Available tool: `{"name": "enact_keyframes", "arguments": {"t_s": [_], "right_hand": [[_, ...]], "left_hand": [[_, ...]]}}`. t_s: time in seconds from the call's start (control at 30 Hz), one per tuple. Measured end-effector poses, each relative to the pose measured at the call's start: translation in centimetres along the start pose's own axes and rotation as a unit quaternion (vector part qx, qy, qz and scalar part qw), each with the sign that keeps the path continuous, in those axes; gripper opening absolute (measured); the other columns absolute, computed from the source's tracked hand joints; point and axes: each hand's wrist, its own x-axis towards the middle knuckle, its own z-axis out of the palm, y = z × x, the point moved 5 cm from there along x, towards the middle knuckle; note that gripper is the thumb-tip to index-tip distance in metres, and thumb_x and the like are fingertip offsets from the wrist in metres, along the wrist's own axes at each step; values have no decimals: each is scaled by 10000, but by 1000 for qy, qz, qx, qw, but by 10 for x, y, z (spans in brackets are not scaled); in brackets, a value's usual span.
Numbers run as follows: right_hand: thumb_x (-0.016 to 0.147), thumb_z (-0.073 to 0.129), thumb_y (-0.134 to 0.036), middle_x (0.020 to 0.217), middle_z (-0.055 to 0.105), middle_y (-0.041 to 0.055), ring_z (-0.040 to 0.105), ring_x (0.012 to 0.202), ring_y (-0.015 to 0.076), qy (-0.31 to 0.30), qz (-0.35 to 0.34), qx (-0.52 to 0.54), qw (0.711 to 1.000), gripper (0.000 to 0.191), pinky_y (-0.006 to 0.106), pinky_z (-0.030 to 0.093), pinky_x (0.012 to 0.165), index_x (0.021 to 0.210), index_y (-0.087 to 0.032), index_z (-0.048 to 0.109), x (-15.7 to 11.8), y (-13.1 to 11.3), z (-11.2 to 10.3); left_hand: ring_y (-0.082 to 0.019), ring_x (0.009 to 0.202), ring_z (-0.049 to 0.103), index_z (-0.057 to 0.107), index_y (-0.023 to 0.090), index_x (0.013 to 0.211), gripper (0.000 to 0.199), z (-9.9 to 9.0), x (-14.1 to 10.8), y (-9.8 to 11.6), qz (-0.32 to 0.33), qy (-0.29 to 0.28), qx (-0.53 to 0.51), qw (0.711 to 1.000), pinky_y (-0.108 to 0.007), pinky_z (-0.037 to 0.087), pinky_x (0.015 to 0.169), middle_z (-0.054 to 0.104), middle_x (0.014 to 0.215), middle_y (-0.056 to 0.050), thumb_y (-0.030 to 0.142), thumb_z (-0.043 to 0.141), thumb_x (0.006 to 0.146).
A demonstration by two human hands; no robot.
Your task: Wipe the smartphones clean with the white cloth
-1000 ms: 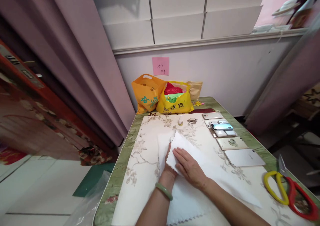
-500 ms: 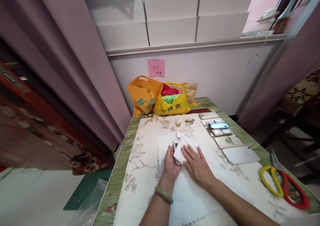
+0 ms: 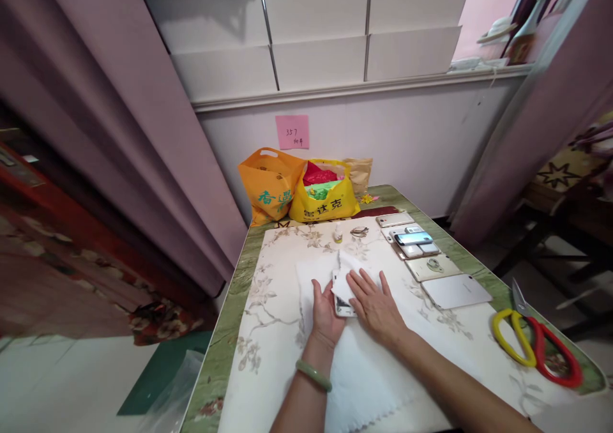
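A white phone (image 3: 345, 308) lies under a folded part of a white cloth (image 3: 368, 382), its lower end showing. My left hand (image 3: 326, 311), with a green bangle on the wrist, cradles the phone's left side, thumb raised away from it. My right hand (image 3: 378, 305) lies flat on the cloth over the phone, its fingers spread and pressing the fold. The rest of the cloth spreads beneath both hands, over a floral mat (image 3: 253, 356).
Several phones (image 3: 457, 290) lie in a column at the right, beside large scissors (image 3: 524, 331). A small bottle (image 3: 338, 233) and glasses (image 3: 359, 232) sit ahead. An orange bag (image 3: 271, 184) and a yellow bag (image 3: 325, 200) stand at the back.
The cloth fold and my right hand have shifted slightly up the phone, baring more of its lower end. My left thumb has lifted outward. The camera view has turned a little.
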Motion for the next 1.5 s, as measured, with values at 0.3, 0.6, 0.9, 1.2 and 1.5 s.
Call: {"name": "enact_keyframes", "arguments": {"t_s": [0.3, 0.6, 0.9, 1.2, 1.5], "right_hand": [[1016, 316, -398, 1493, 434, 6, 322, 1417, 255, -37, -97, 83, 991, 467, 616, 146, 1149, 1481, -361, 328, -7, -19, -13], [989, 369, -383, 1481, 455, 47, 324, 1411, 290, 20, 22, 30, 999, 452, 626, 157, 1129, 1426, -300, 455, 8, 13, -10], [986, 386, -402, 1293, 624, 75, 570, 1194, 229, 130, 16, 198, 971, 386, 422, 455, 1014, 1249, -260, 630, 8, 15, -35], [921, 498, -527, 1048, 687, 99, 630, 958, 227, 99, -39, 98, 989, 379, 342, 452, 859, 1037, -216, 681, -7, 6, -23], [873, 548, -566, 808, 699, 38, 633, 728, 182, 174, 206, 433, 860, 410, 293, 507, 683, 903, -179, 680, 18, 19, -66]], "left_hand": [[-322, 1217, 563, 649, 189, 1217, 612, -23, -9, 1, -25, 53, 50, 997, -453, 413, 1041, 672, 1224, -138, 652, 467, 860], [-330, 1177, 583, 636, 132, 1208, 701, 1, -2, -1, 5, -15, -5, 1000, -476, 421, 1018, 648, 1243, -179, 697, 425, 851], [-292, 998, 665, 685, 119, 1061, 631, -6, -2, 2, 20, 14, -1, 1000, -455, 464, 962, 730, 972, -146, 667, 439, 867], [-269, 882, 681, 686, 121, 1062, 639, -9, -1, 4, 27, 36, 20, 999, -444, 492, 914, 727, 912, -133, 673, 432, 864], [-284, 1029, 650, 658, 152, 1119, 594, -7, 0, 1, 38, 29, 41, 998, -482, 477, 950, 717, 1035, -129, 647, 425, 886]]}}
